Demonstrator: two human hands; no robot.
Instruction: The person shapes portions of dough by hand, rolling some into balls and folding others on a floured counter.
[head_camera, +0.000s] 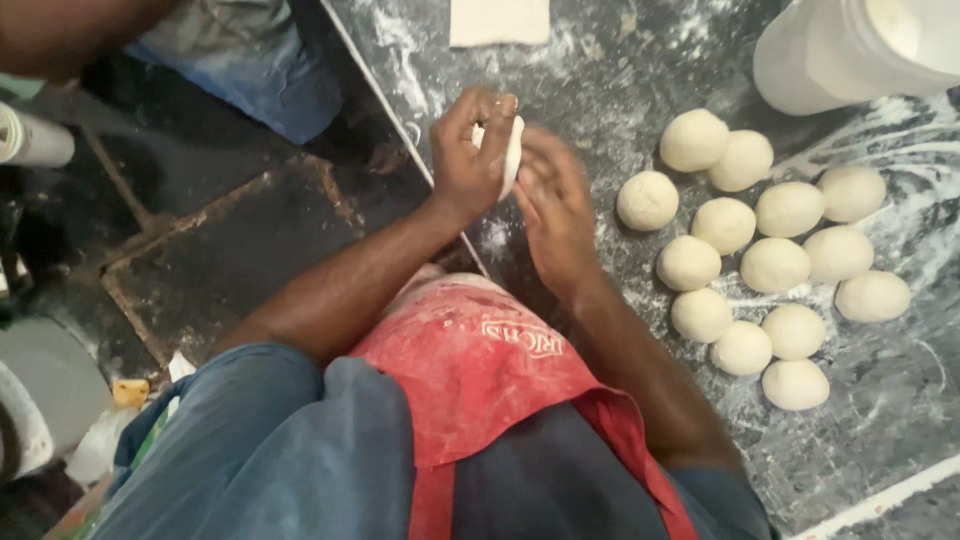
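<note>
Head view: both hands—left hand (468, 160), right hand (553, 215)—grip the dough piece (512, 152), long axis upright.

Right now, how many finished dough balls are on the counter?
14 dough balls lie clustered on the floured counter, right of the hands; none looks hidden. Another piece of dough is between both hands.

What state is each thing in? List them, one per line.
Left hand: closed on the dough piece.
Right hand: pressed against the dough piece.
Dough piece: flattened, held on edge between both hands.
Dough balls: rounded, clustered on the counter.
Counter: dusted with flour.
Apron: floury, worn.
</note>
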